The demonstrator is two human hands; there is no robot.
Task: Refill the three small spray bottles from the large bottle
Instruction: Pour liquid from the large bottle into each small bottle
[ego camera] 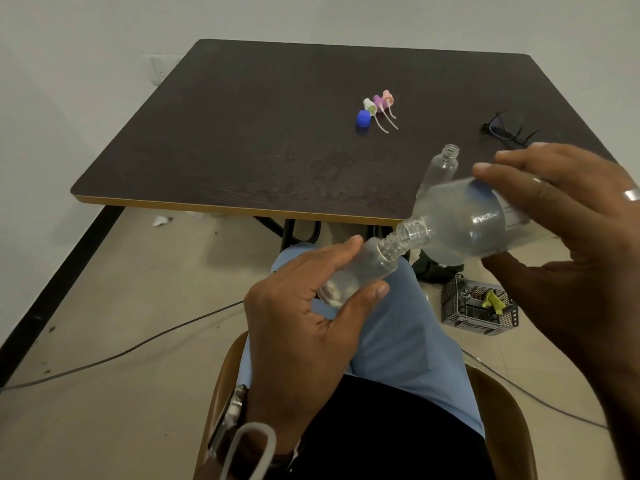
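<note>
Large bottle [467, 220] tilted in right hand [568, 216] grip, mouth touching small spray bottle [356, 271] grasped by left hand [304, 317], off counter's [242, 133] near edge. Second bottle [441, 166] open near right edge; spray heads [379, 105] mid-counter. Recapping left.

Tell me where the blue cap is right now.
In the head view, the blue cap sits on the dark table, right of centre toward the far side, just beside the three spray tops, left of the glasses.

Dark wood-grain table [242, 140], pale grey wall [86, 46], beige tiled floor [138, 306], brown chair [502, 410]
</note>
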